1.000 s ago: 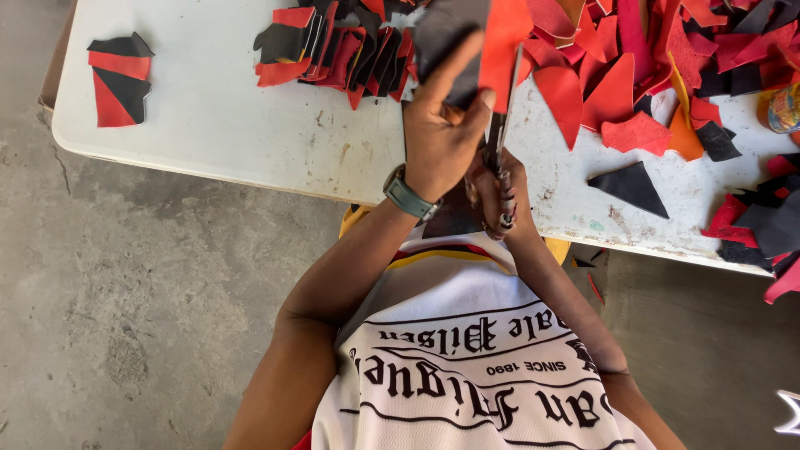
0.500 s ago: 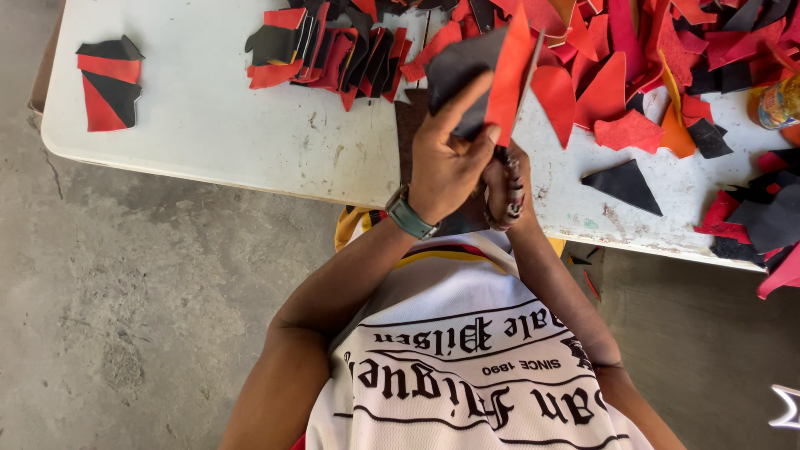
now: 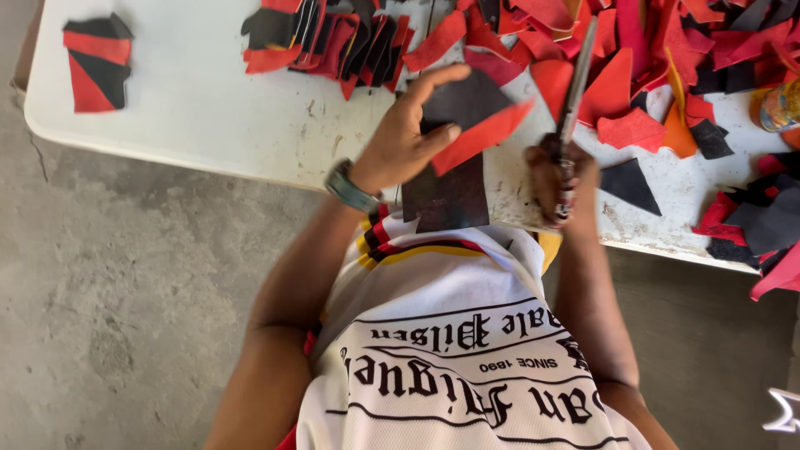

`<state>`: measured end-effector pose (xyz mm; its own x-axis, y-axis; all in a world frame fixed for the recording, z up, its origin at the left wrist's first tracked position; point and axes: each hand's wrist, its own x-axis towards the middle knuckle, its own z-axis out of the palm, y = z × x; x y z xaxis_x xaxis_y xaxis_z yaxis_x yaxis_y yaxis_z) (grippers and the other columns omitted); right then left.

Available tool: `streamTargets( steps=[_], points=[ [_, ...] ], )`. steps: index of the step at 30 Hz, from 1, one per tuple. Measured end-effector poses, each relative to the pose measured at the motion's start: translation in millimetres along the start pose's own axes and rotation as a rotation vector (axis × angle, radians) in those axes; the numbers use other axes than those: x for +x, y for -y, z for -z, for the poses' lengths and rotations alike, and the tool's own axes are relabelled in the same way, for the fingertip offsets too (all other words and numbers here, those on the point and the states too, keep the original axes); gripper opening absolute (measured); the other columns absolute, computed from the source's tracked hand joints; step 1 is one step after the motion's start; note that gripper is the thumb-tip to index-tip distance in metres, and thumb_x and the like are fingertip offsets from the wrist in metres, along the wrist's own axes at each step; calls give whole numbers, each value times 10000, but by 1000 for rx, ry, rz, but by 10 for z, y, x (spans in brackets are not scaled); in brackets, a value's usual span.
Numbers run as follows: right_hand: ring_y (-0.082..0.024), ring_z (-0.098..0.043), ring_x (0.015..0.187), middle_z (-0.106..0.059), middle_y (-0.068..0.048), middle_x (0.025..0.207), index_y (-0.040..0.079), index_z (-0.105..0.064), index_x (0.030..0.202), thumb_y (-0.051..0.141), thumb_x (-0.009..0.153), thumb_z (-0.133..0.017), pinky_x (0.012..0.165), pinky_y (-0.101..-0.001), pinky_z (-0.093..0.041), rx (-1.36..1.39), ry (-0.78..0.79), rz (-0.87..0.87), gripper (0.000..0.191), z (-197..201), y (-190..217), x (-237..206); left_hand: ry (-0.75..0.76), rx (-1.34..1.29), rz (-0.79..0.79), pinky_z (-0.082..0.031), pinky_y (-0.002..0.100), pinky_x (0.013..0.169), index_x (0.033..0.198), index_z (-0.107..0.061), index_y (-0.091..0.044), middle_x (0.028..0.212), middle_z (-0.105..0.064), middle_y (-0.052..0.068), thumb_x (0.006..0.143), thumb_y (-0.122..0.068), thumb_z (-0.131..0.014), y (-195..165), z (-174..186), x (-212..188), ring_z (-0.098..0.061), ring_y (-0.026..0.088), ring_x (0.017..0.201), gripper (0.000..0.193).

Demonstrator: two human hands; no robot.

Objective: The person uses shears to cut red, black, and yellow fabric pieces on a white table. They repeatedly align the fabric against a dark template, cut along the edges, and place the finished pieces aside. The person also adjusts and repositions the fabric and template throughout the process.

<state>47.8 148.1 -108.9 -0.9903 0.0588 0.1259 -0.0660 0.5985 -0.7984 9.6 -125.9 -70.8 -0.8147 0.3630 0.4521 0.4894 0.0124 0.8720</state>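
Compared with half a second ago, the hands have separated: the right hand (image 3: 557, 179) has moved to the 3 o'clock side, fingers closed around the scissors (image 3: 573, 92), whose blades point toward 12 o'clock. The left hand (image 3: 408, 133) pinches a red strip (image 3: 479, 137) against a dark sheet (image 3: 454, 179). Strip and sheet lie flat at the white table (image 3: 200, 108) edge, the strip a slim tapering wedge.

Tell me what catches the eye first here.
First, the heap of red and black cut pieces across the far right of the white table. At the near edge, the left hand holds a red piece over a dark sheet, while the right hand grips scissors, blades pointing away.
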Motion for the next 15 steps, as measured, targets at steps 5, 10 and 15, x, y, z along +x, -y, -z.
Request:
streamTargets(
  steps=[5,10,15],
  points=[
    [-175,-557,612,-605,-61,759,34,-629,968,212,1013,-703,597,-369,-451,-31,109,-104,198,716,-292,-161,186,95,101,-465,367,1060,1431,-410,22,1358,-575,153,914,-86,-707,248,323,-188,-583,254,1282,606],
    [-306,-680,810,-715,-158,942,-10,-702,1021,251,854,-891,723,-432,-532,-516,17,87,363,878,-366,-227,-204,404,336,-545,399,660,1003,-626,9,833,-700,159,906,-204,-757,346,162,-378,-707,282,747,267],
    [-334,-648,1006,-695,-139,1080,8,-680,1110,148,833,-884,902,-430,-528,-618,-106,265,371,834,-203,-326,-86,610,486,-510,412,552,745,-638,16,641,-648,178,985,-287,-710,262,387,-556,-686,293,591,393]
  ],
)
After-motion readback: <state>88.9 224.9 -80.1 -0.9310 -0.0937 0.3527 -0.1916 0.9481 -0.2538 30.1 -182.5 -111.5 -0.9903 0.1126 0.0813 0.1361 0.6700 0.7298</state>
